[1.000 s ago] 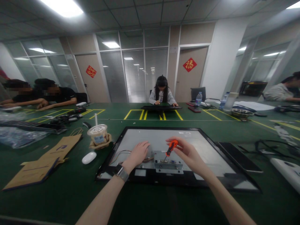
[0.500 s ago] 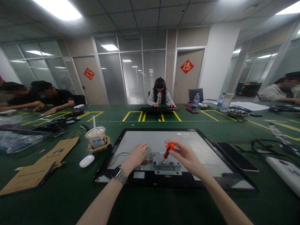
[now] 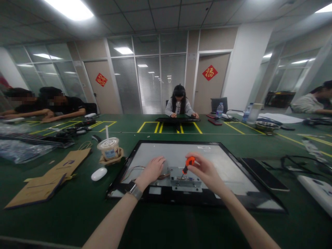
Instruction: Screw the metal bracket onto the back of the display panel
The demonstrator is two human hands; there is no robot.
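Note:
A flat display panel point(image 3: 145, 152) with a black frame lies back side up in front of me. A metal bracket point(image 3: 185, 185) with connectors sits along its near part. My right hand point(image 3: 206, 169) grips an orange and black screwdriver point(image 3: 190, 162); it is tilted, its shaft pointing down at the bracket's connectors. Whether the tip touches a screw is too small to tell. My left hand point(image 3: 153, 169) rests on the panel left of the bracket, fingers stretched out and lying flat. Thin wires point(image 3: 132, 170) run beneath it, partly hidden.
To the left are a drink cup point(image 3: 109, 148) in a carrier, a white earbud case point(image 3: 99, 174) and a brown paper bag point(image 3: 52, 176). On the right lie a black phone point(image 3: 264, 174), cables and a white power strip point(image 3: 316, 193). Co-workers sit across and at both sides.
The whole view has shifted slightly, with things now a little further right. Both hands hold nearly the same pose, and the screwdriver remains over the bracket.

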